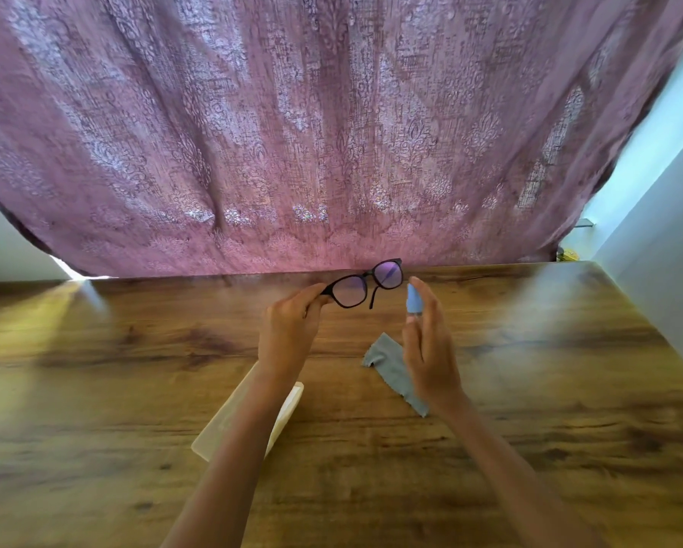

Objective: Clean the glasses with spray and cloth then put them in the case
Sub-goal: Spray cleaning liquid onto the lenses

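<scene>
Lying nearest on the wooden table (134, 369), a pale, translucent case (213, 437) sits partly hidden under the left forearm; whether it is open or closed cannot be told. Just to its right, apart from it, a grey cloth (385, 361) lies crumpled flat on the wood, its near end covered by the right wrist. Above the table, the left hand (288, 330) pinches the black-framed glasses (351, 291) by one outer corner of the frame, holding them up with the lenses facing the person and one temple arm hanging down. Just right of them, the right hand (431, 357) grips a small blue spray bottle (414, 298) upright, fingers wrapped round it, its top near the right lens. Beyond the table's far edge hangs a patterned mauve curtain (332, 132).
</scene>
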A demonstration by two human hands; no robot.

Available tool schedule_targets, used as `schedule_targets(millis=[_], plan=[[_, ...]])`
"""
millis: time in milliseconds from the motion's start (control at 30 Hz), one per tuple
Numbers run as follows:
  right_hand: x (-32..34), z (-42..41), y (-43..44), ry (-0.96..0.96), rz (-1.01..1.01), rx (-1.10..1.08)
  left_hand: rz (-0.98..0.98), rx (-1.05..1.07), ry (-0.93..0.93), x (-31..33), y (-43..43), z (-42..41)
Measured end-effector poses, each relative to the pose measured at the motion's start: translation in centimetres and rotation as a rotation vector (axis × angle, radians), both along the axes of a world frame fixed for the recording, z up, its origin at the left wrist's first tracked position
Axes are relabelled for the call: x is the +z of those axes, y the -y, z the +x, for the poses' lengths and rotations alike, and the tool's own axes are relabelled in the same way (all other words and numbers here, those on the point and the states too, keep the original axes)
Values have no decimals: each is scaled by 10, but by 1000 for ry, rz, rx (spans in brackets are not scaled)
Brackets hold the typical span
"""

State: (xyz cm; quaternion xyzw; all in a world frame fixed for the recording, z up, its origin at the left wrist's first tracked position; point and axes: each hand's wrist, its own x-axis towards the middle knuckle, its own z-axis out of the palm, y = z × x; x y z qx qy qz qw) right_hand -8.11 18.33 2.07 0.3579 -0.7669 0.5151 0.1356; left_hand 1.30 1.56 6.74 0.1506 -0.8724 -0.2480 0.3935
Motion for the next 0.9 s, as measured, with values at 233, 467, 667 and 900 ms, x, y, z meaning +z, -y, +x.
schedule_targets(millis=[233,467,667,900], plan=[[43,26,21,-82,114,109,4,-22,-38,1,-10,3],[45,25,27,-35,208,70,9,-17,-45,1,-12,4],[44,33,30,-13,162,30,5,-14,-43,-1,-11,0],[59,33,29,-69,136,50,17,-1,-50,-1,-9,1]])
